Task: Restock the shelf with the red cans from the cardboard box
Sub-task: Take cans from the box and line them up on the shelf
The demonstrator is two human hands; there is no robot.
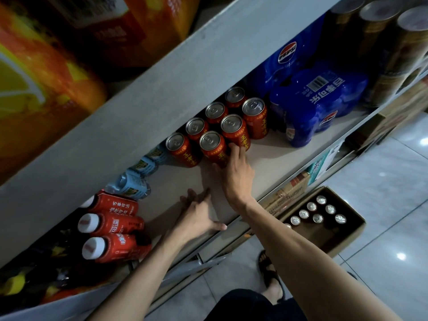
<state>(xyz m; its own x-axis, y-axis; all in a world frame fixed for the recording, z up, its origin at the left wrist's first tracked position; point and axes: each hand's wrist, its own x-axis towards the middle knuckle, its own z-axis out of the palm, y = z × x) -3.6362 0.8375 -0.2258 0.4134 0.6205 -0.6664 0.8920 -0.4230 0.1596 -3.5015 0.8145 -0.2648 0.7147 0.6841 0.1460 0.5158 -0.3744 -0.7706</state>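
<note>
Pale shelf [273,158] above tiled floor [382,181]; right hand [234,172] grip spread against red cans [213,144]

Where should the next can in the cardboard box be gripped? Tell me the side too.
Grip a can by its upper rim and sides, fingers coming straight down from above. The cans stand upright in the open-topped cardboard box, only their tops exposed, and the box walls block a side approach.

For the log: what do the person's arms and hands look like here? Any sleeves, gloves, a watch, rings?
Both forearms are bare as far as the frame shows, with no sleeve in view. The left hand and the right hand wear no gloves, and no watch, bracelet or ring can be seen. Lower down, dark clothing and a dark open sandal show.
</note>
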